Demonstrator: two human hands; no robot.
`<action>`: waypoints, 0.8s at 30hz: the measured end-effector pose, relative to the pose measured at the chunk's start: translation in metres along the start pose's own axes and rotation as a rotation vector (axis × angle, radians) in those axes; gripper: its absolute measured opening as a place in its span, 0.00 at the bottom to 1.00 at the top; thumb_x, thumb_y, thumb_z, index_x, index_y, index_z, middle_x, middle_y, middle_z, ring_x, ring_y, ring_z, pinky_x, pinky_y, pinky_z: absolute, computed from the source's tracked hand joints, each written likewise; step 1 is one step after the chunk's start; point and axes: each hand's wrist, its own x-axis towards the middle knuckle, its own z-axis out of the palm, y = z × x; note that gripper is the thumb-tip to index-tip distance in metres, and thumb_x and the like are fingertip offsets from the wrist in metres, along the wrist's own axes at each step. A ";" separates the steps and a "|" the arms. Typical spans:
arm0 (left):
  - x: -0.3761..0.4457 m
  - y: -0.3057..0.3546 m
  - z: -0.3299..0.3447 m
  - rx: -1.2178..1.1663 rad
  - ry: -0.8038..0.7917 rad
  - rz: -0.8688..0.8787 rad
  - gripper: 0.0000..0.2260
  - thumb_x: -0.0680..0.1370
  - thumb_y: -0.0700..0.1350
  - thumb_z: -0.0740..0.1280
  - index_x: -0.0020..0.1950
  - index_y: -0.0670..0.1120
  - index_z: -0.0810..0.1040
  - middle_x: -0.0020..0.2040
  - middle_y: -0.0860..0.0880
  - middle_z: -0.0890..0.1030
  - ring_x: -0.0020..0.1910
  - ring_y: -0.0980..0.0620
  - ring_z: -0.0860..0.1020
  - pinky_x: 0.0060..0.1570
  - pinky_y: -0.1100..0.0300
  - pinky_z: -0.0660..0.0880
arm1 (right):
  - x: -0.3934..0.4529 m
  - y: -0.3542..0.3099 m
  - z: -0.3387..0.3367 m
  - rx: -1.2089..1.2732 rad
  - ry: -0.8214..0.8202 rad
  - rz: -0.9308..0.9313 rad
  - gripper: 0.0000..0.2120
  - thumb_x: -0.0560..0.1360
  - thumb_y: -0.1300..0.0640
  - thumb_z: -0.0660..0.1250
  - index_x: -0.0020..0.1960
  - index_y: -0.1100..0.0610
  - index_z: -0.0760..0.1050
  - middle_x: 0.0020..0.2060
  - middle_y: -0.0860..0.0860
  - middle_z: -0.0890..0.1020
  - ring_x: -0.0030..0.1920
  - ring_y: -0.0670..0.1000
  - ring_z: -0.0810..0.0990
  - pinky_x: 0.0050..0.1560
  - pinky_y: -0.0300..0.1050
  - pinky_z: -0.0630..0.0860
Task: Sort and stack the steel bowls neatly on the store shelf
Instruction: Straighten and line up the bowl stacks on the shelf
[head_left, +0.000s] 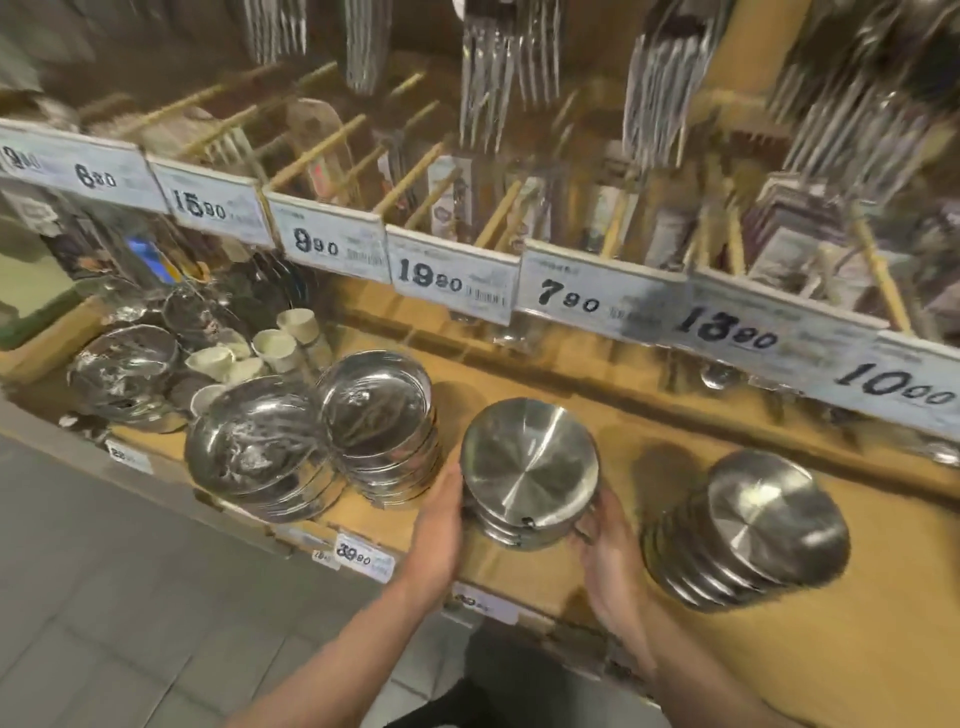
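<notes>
Wooden store shelf (649, 415) carries four stacks of steel bowls below a row of price tags (452, 283), with cups (275, 345) behind at left. Left hand (441, 525) and right hand (605, 551) bracket the middle bowl stack (527, 475), which sits between a taller stack (382, 415) and the right-hand stack (748, 530); fingers curve round its sides, though contact on the far side cannot be confirmed. For best results, keep pressure equal on both sides, align the rims so the column stands plumb, and avoid knocking the taller stack just beside the left hand.
</notes>
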 end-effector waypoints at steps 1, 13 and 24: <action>0.000 0.001 0.000 -0.010 0.006 -0.004 0.17 0.86 0.55 0.53 0.69 0.61 0.76 0.66 0.59 0.80 0.67 0.60 0.76 0.70 0.52 0.69 | 0.001 -0.001 0.001 0.000 0.006 0.018 0.17 0.85 0.46 0.55 0.71 0.40 0.74 0.68 0.43 0.79 0.69 0.48 0.75 0.61 0.46 0.74; -0.066 -0.027 0.013 0.058 0.225 -0.159 0.17 0.85 0.51 0.57 0.72 0.46 0.72 0.67 0.46 0.78 0.68 0.46 0.74 0.73 0.42 0.67 | -0.067 -0.009 -0.045 0.000 -0.009 0.290 0.25 0.84 0.45 0.55 0.80 0.50 0.61 0.78 0.52 0.66 0.76 0.54 0.65 0.68 0.54 0.69; -0.136 -0.016 0.128 0.092 0.124 -0.096 0.10 0.85 0.49 0.57 0.52 0.50 0.77 0.55 0.46 0.81 0.59 0.42 0.78 0.63 0.41 0.75 | -0.170 -0.056 -0.204 0.008 0.142 0.164 0.13 0.86 0.48 0.55 0.62 0.47 0.77 0.58 0.49 0.84 0.60 0.49 0.81 0.52 0.49 0.78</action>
